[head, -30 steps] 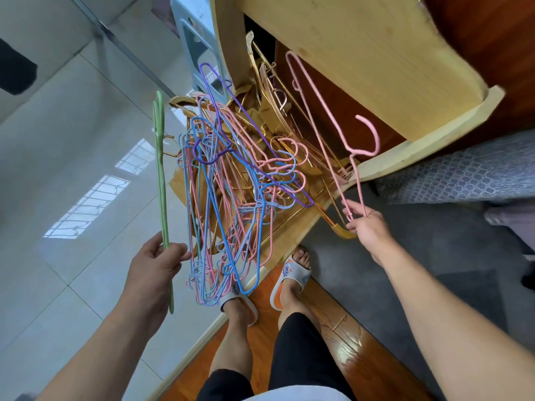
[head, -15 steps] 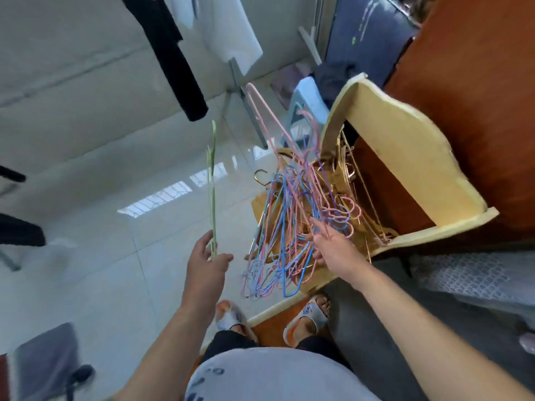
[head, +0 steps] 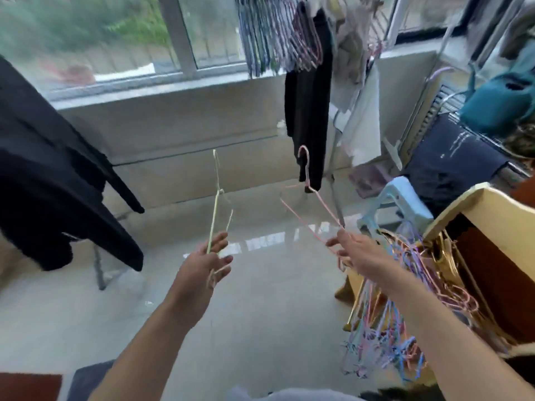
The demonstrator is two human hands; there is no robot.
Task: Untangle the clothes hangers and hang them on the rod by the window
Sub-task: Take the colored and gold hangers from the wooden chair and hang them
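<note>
left hand (head: 202,263) grips green hanger (head: 215,198), right hand (head: 354,250) pinches pink hanger (head: 312,198), now pulled clear of tangle (head: 405,314) w/ view raised toward window (head: 115,33); both ready for hanging.

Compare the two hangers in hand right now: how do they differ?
The green hanger is pale green and seen nearly edge-on, upright in the left hand. The pink hanger is pink and leans left, its triangle partly open to view, in the right hand. Both are thin wire, hooks up, free of the tangled pile.
</note>
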